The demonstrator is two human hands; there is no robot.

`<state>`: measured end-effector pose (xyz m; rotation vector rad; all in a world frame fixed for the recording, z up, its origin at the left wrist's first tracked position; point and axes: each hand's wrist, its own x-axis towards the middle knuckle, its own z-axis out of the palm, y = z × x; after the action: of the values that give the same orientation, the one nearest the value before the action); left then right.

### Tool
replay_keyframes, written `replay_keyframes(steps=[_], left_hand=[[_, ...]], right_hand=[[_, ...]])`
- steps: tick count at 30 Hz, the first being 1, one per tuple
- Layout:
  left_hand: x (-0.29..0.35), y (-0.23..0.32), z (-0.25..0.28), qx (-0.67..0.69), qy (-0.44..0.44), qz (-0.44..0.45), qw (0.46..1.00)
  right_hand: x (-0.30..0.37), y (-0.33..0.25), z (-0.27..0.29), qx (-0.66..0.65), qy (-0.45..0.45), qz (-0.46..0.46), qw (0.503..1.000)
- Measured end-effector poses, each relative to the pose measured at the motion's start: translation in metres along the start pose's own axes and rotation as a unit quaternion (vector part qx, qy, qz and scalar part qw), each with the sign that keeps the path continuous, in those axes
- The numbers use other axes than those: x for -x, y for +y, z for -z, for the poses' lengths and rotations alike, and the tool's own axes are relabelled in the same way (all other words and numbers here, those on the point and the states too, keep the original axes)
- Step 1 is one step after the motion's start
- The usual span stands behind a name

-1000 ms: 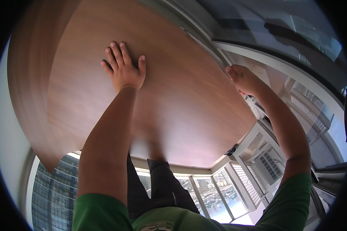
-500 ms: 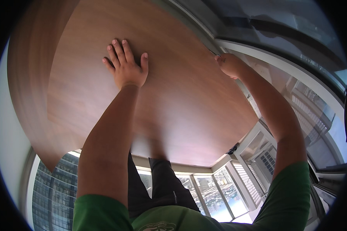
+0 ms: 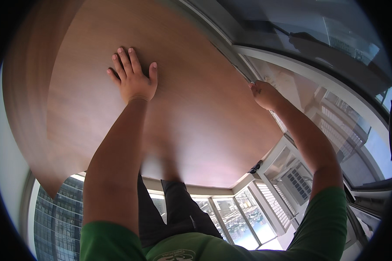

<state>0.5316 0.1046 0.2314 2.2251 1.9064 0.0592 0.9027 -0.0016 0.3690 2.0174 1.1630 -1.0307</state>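
Note:
A broad brown wood-grain surface [image 3: 200, 100] fills the middle of the head view. My left hand [image 3: 135, 81] lies flat on its upper left part, fingers spread and nothing held. Over at the right edge of the surface, beside the pale window frame [image 3: 292, 58], is my right hand [image 3: 265, 95]. Its fingers are closed and pinched at that edge; what they hold, if anything, is hidden by the hand. At the left, a strip of the same wood grain [image 3: 28, 104] runs down to a pointed corner.
Large glass panes [image 3: 335, 26] stand along the right. A small dark object [image 3: 255, 166] sits by the lower right corner of the brown surface. Below are bright windows [image 3: 239, 219], a grey louvred unit [image 3: 297, 182] and, at the left, a tall glass building [image 3: 59, 217] outside.
My right hand has moved down along the edge of the brown surface, toward me. My left hand stays flat on the surface. The whole view has shifted slightly.

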Motion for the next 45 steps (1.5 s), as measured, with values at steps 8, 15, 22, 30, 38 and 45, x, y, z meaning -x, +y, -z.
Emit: replay_keyframes(steps=[8, 15, 22, 30, 38, 45], left_hand=[[0.006, -0.019, -0.003, -0.020, -0.005, 0.006, 1.000], [0.001, -0.003, -0.003, -0.006, 0.000, 0.001, 1.000], [0.004, -0.016, -0.003, -0.037, -0.007, 0.000, 0.999], [0.002, -0.001, -0.006, -0.026, 0.001, -0.004, 1.000], [0.003, -0.013, -0.001, -0.049, 0.003, -0.005, 0.999], [0.002, -0.012, -0.005, -0.046, 0.002, -0.006, 0.999]], right_hand=[[0.029, -0.042, 0.044, -0.061, -0.096, -0.068, 0.991], [-0.001, 0.022, -0.007, 0.063, -0.079, -0.050, 0.994], [0.031, 0.024, 0.015, -0.072, -0.089, -0.068, 0.991], [0.020, -0.001, 0.011, -0.021, -0.048, -0.044, 0.998], [0.035, -0.013, 0.019, -0.050, -0.049, -0.029, 0.997], [0.014, -0.010, 0.022, -0.022, -0.099, -0.067, 0.993]])
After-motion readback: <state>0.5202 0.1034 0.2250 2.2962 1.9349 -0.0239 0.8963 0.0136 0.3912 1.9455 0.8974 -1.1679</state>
